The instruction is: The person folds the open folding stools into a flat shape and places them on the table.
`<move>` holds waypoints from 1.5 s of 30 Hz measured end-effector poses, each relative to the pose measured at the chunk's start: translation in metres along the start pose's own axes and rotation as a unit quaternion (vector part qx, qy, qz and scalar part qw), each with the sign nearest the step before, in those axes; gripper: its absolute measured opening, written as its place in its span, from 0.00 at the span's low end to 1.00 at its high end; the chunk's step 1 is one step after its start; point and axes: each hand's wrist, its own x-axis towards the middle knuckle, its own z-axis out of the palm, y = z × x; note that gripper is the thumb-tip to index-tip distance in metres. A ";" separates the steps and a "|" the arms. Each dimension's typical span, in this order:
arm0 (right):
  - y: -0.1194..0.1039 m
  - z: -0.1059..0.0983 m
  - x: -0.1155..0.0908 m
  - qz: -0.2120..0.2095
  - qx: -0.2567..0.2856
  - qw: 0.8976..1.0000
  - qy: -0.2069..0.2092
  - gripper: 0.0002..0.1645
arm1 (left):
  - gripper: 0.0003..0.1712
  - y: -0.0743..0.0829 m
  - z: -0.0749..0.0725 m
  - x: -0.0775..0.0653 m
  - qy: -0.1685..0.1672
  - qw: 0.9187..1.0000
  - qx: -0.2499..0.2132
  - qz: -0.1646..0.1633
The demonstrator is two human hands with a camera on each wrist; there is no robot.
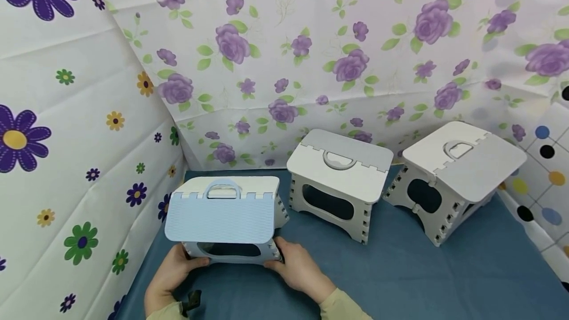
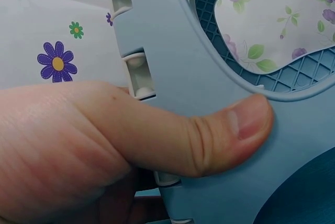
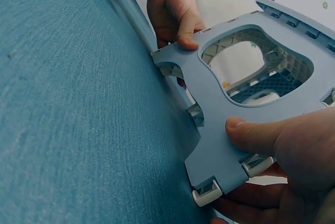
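Note:
A folding step stool [image 1: 220, 219] with a light-blue and white top stands unfolded at the left of the head view, its arched handle lying over the joint of the top. My left hand [image 1: 171, 270] grips the left edge of its near blue side panel [image 3: 209, 124]. The left thumb [image 2: 209, 135] lies flat on that panel below the oval opening, while the other fingers are mostly hidden behind it. At the panel's right edge my right hand [image 1: 302, 265] holds on, thumb on the front face and fingers curled around the hinged edge, as the right wrist view shows.
Two white and grey folding stools stand unfolded to the right, one in the middle [image 1: 340, 164] and one farther right [image 1: 462, 159]. Blue cloth [image 1: 400, 280] covers the table. Flowered sheets [image 1: 284, 63] hang behind and at the left; a dotted sheet [image 1: 551, 162] borders the right.

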 end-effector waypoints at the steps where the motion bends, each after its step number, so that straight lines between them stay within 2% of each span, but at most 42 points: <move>1: 0.000 0.000 0.000 0.000 0.000 1.000 0.000 0.26 | 0.34 0.000 0.000 0.000 0.000 1.000 0.000 -0.001; 9: 0.000 0.002 -0.002 0.005 0.003 1.000 -0.006 0.27 | 0.39 -0.001 0.002 -0.001 0.005 1.000 0.006 -0.009; 18: 0.000 0.003 -0.003 0.004 0.009 1.000 -0.006 0.26 | 0.35 0.000 0.001 -0.001 0.011 1.000 -0.001 -0.018; 26: -0.001 0.000 -0.001 0.002 0.004 1.000 -0.003 0.26 | 0.35 0.002 0.002 0.002 0.032 0.999 0.002 -0.029; 35: -0.001 0.000 0.001 0.005 -0.002 1.000 -0.005 0.27 | 0.30 0.001 0.001 0.001 0.018 1.000 -0.002 -0.015; 45: 0.000 -0.002 0.000 0.005 -0.005 1.000 -0.008 0.27 | 0.26 0.003 0.003 0.002 0.010 1.000 -0.010 -0.019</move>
